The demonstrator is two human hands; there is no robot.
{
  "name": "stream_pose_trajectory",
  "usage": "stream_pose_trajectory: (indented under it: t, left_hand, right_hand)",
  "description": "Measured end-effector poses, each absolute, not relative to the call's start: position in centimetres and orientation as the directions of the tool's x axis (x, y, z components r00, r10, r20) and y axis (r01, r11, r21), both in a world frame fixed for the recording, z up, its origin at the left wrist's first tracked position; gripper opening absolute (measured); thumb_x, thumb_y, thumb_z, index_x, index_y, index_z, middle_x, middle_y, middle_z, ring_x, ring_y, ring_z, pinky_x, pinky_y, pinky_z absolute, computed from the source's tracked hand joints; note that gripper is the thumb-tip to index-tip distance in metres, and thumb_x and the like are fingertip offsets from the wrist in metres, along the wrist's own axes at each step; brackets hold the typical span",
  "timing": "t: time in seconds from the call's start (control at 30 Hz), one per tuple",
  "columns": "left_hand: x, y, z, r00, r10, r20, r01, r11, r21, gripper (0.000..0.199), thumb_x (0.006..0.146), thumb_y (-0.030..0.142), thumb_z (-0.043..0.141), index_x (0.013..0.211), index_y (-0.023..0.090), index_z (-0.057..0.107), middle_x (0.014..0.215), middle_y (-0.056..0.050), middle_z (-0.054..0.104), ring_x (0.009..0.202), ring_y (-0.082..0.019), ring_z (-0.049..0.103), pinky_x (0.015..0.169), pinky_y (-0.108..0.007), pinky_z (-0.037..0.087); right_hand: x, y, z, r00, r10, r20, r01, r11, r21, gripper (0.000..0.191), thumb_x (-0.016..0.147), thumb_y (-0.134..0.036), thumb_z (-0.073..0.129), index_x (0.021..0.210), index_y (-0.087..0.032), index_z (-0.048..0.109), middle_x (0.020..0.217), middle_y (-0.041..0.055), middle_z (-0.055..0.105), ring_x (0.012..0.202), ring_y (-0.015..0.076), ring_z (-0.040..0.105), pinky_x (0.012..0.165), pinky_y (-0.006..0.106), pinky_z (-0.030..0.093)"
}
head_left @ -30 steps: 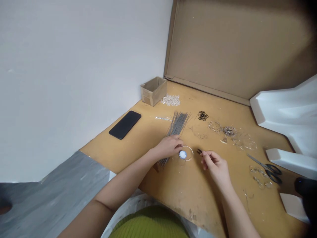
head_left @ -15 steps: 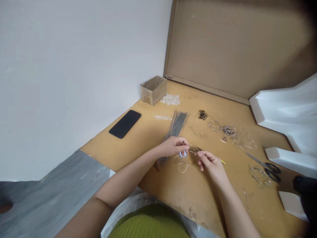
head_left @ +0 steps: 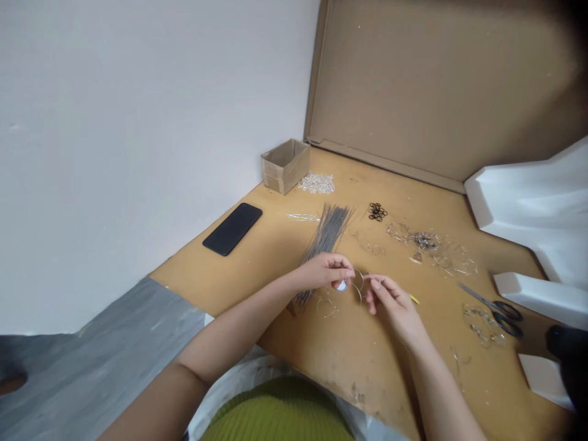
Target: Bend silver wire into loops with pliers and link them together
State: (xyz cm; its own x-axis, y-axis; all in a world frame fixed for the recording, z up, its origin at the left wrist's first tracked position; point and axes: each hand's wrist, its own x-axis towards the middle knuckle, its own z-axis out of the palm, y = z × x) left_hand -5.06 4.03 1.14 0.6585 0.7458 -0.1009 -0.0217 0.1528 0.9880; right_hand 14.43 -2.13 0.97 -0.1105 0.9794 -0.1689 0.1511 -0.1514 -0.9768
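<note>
My left hand (head_left: 334, 271) pinches a thin, curved metal wire (head_left: 361, 283) between thumb and fingertips. The wire bows out to the right in a loop. Just under those fingers shows a small round blue-and-white thing (head_left: 341, 285); whether the hand holds it too, I cannot tell. To the right, my right hand (head_left: 390, 300) is closed, thumb against forefinger, close to the loop; anything between those fingertips is too small to make out. A bundle of straight grey wires (head_left: 328, 233) lies beyond and partly beneath the left hand. Another thin wire loop (head_left: 327, 306) rests below it.
A black phone (head_left: 233, 228) lies at left, with a small cardboard box (head_left: 285, 166) and clear beads (head_left: 318, 182) behind. Black rings (head_left: 377, 212), tangled wire pieces (head_left: 427, 241) and dark-handled scissors (head_left: 505, 312) lie right. White foam (head_left: 514, 196) borders the right side.
The wire at my left fingertips now stands out as a wider curved loop. My right hand has shifted only slightly, and its fingertips sit apart from the loop's visible curve.
</note>
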Motion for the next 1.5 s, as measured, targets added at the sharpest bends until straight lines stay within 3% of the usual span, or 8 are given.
stream_pose_trajectory:
  t: [0.13, 0.3, 0.43, 0.73, 0.93, 1.23, 1.4, 1.5]
  left_hand:
    - [-5.2, 3.9, 1.5, 0.624, 0.774, -0.108, -0.01, 0.146, 0.989, 0.026, 0.076, 0.038, 0.059, 0.076, 0.012, 0.057, 0.059, 0.003, 0.055, 0.048, -0.004, 0.045, 0.053, -0.019, 0.036]
    - [-5.1, 3.8, 1.6, 0.635, 0.765, -0.103, -0.023, 0.152, 0.988, 0.024, 0.076, 0.035, 0.059, 0.076, 0.011, 0.056, 0.064, 0.002, 0.058, 0.045, -0.002, 0.043, 0.049, -0.018, 0.034]
    - [-5.1, 3.8, 1.3, 0.68, 0.728, -0.089, -0.05, 0.168, 0.984, 0.025, 0.076, 0.036, 0.059, 0.078, 0.011, 0.056, 0.067, 0.001, 0.059, 0.046, -0.002, 0.043, 0.048, -0.019, 0.034]
    - [-5.0, 3.6, 1.5, 0.751, 0.635, -0.183, 0.001, 0.275, 0.961, 0.032, 0.066, 0.037, 0.069, 0.08, 0.011, 0.058, 0.076, -0.002, 0.06, 0.055, -0.004, 0.046, 0.047, -0.017, 0.036]
    - [-5.1, 3.7, 1.3, 0.771, 0.609, -0.188, 0.051, 0.235, 0.971, 0.029, 0.071, 0.039, 0.065, 0.079, 0.012, 0.058, 0.068, 0.002, 0.056, 0.047, -0.003, 0.042, 0.047, -0.018, 0.037]
    - [-5.1, 3.7, 1.7, 0.8, 0.564, -0.203, 0.103, 0.203, 0.974, 0.027, 0.076, 0.038, 0.06, 0.082, 0.012, 0.058, 0.056, 0.006, 0.049, 0.046, -0.003, 0.042, 0.049, -0.018, 0.036]
    - [-5.0, 3.7, 1.3, 0.81, 0.554, -0.193, 0.086, 0.214, 0.973, 0.028, 0.076, 0.039, 0.06, 0.083, 0.012, 0.057, 0.059, 0.006, 0.049, 0.047, -0.003, 0.041, 0.048, -0.018, 0.034]
    - [-5.0, 3.7, 1.2, 0.812, 0.553, -0.185, 0.077, 0.213, 0.974, 0.028, 0.076, 0.039, 0.06, 0.083, 0.012, 0.057, 0.065, 0.005, 0.051, 0.048, -0.003, 0.042, 0.049, -0.018, 0.036]
  right_hand:
    - [14.5, -2.2, 1.0, -0.152, 0.979, -0.136, 0.186, -0.107, -0.977, 0.032, 0.085, -0.047, 0.047, 0.095, -0.018, 0.057, 0.063, -0.0014, 0.055, 0.049, 0.0109, 0.051, 0.054, 0.026, 0.042]
    - [14.4, -2.5, 1.0, -0.24, 0.966, -0.092, 0.437, 0.023, -0.899, 0.036, 0.09, -0.043, 0.039, 0.103, -0.017, 0.06, 0.061, -0.0016, 0.051, 0.051, 0.0112, 0.048, 0.053, 0.024, 0.041]
    - [14.3, -2.9, 1.5, -0.32, 0.946, -0.054, 0.573, 0.148, -0.806, 0.036, 0.09, -0.041, 0.038, 0.102, -0.019, 0.064, 0.066, 0.0007, 0.058, 0.063, 0.014, 0.053, 0.06, 0.024, 0.042]
    - [14.4, -3.1, 2.4, -0.354, 0.933, -0.071, 0.537, 0.141, -0.831, 0.032, 0.087, -0.039, 0.044, 0.094, -0.016, 0.065, 0.072, 0.0027, 0.064, 0.06, 0.0129, 0.054, 0.057, 0.023, 0.042]
    - [14.3, -3.0, 2.5, -0.331, 0.943, -0.032, 0.527, 0.157, -0.835, 0.027, 0.087, -0.037, 0.046, 0.091, -0.02, 0.067, 0.084, 0.0034, 0.069, 0.078, 0.0169, 0.061, 0.07, 0.026, 0.046]
    - [14.3, -3.4, 2.5, -0.293, 0.954, 0.06, 0.604, 0.233, -0.762, 0.028, 0.088, -0.035, 0.044, 0.082, -0.019, 0.066, 0.073, 0.0023, 0.068, 0.065, 0.0156, 0.06, 0.062, 0.025, 0.045]
    - [14.2, -3.5, 2.3, -0.238, 0.961, 0.139, 0.666, 0.266, -0.697, 0.026, 0.087, -0.033, 0.046, 0.081, -0.019, 0.067, 0.066, 0.0011, 0.067, 0.055, 0.0139, 0.058, 0.055, 0.024, 0.044]
    - [14.4, -3.4, 1.9, -0.216, 0.955, 0.202, 0.688, 0.296, -0.663, 0.023, 0.087, -0.032, 0.048, 0.085, -0.02, 0.068, 0.073, 0.0025, 0.07, 0.059, 0.0151, 0.062, 0.058, 0.025, 0.047]
